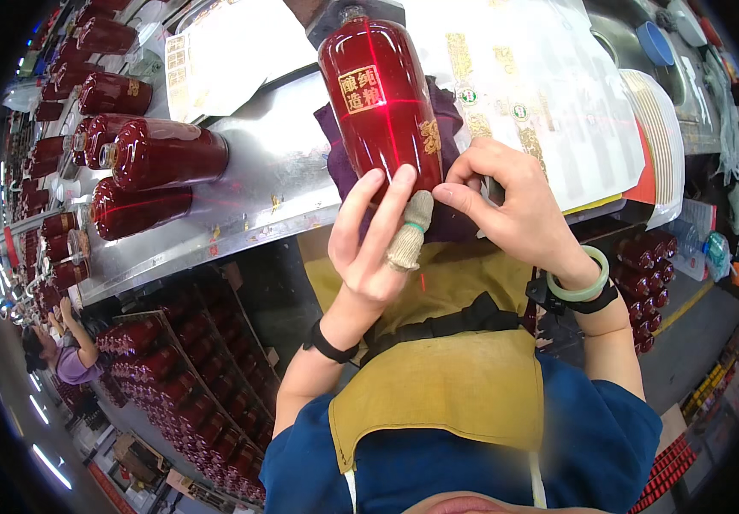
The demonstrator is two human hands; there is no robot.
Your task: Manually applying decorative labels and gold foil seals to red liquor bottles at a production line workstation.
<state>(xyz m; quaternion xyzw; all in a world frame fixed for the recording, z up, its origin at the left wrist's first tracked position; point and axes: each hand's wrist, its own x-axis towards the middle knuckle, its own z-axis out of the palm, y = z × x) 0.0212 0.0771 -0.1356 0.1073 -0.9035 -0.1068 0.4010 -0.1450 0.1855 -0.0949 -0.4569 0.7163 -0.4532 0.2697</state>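
Observation:
A large dark red glass bottle (378, 103) lies on a purple cloth (446, 120) at the table's near edge, base toward me. Gold lettering and a gold ornament mark its side, and red laser lines cross it. My left hand (374, 227) rests stretched fingers against the bottle's base end; a knitted finger cover with a green band (414, 227) sheathes its thumb. Close by, at the right of the base, my right hand (506, 193) is bent with thumb and forefinger drawn together. Whatever may be between those fingertips is too small to make out.
Several similar red bottles (168, 154) stand on the metal table (275, 146) at left. White sheets with gold decals (549, 94) lie at right, another sheet (232, 51) at upper left. Racks of bottles (190, 368) fill the lower left. A person (74, 360) works at far left.

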